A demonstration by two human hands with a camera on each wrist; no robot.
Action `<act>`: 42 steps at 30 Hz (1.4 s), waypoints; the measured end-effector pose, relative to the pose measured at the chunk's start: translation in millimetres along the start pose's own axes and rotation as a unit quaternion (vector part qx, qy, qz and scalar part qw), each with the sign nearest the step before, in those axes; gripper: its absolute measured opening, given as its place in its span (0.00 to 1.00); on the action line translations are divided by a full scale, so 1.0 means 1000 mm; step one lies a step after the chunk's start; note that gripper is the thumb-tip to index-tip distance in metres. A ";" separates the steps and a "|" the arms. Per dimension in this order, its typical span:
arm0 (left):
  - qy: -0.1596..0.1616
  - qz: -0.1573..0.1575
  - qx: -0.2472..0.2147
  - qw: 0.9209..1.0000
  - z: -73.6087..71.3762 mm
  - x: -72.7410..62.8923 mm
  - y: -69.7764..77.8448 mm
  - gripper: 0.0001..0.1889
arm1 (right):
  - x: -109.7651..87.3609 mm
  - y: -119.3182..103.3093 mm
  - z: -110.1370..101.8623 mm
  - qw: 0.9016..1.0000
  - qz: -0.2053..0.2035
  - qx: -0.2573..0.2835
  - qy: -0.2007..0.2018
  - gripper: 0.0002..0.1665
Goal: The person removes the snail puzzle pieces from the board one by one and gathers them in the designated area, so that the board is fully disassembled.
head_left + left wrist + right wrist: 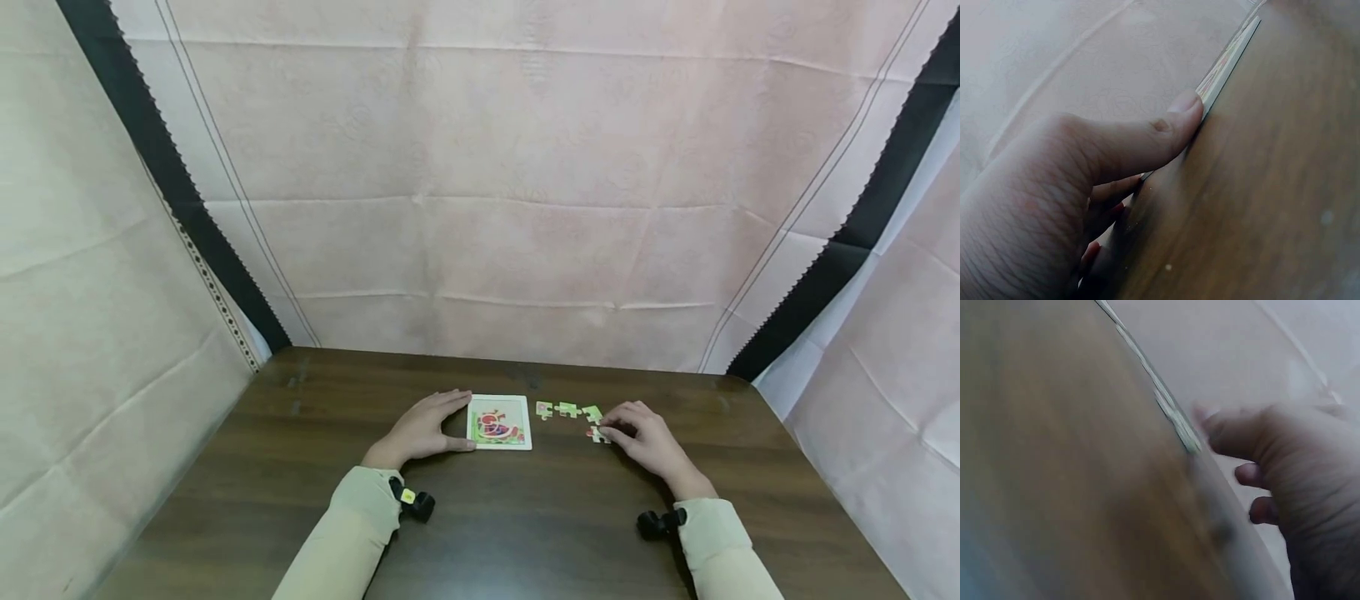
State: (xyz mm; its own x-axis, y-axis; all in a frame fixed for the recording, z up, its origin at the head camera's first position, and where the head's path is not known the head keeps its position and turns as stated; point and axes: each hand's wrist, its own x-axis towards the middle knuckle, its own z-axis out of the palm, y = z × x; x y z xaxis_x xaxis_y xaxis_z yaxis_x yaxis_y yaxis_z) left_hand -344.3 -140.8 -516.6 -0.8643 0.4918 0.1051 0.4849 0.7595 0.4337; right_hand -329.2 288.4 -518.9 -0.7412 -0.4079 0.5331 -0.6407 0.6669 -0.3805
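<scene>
Puzzle board [504, 402] lay flat; left hand [426, 429], fingers loosely extended, touched board's left edge, probably steadying it. Pieces [567, 410] sat right of board, likely for easy reach; right hand [647, 437] bent at farthest, grip unclear.

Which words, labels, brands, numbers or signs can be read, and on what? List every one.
No text can be read.
Yellow sticker on the left wristband: any print too small.
Puzzle board: a picture, no readable words.
Puzzle pieces: none readable.
Cloth wall: faint marks, too blurred to read.
</scene>
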 end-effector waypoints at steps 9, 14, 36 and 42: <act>0.002 -0.002 0.010 1.000 0.001 0.001 -0.002 0.52 | 0.060 -0.063 0.066 0.993 -0.103 0.060 -0.011 0.05; 0.002 0.000 0.010 1.000 0.001 0.004 0.000 0.51 | 0.090 -0.088 0.101 0.994 -0.080 0.047 -0.063 0.09; 0.003 0.003 0.008 1.000 0.001 0.005 -0.002 0.52 | 0.105 -0.102 0.120 0.993 -0.002 0.026 -0.118 0.11; 0.002 0.006 0.002 1.000 0.001 0.004 -0.002 0.52 | 0.102 -0.101 0.122 0.989 0.006 0.094 -0.112 0.11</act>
State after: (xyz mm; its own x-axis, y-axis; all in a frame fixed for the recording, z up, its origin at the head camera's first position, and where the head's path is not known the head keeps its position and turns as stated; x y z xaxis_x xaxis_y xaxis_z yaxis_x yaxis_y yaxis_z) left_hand -348.6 -140.2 -518.3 -0.8593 0.4986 0.1141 0.4954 0.7556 0.4286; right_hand -364.7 103.5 -518.8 -0.7615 -0.5426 0.3547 -0.6417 0.5534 -0.5311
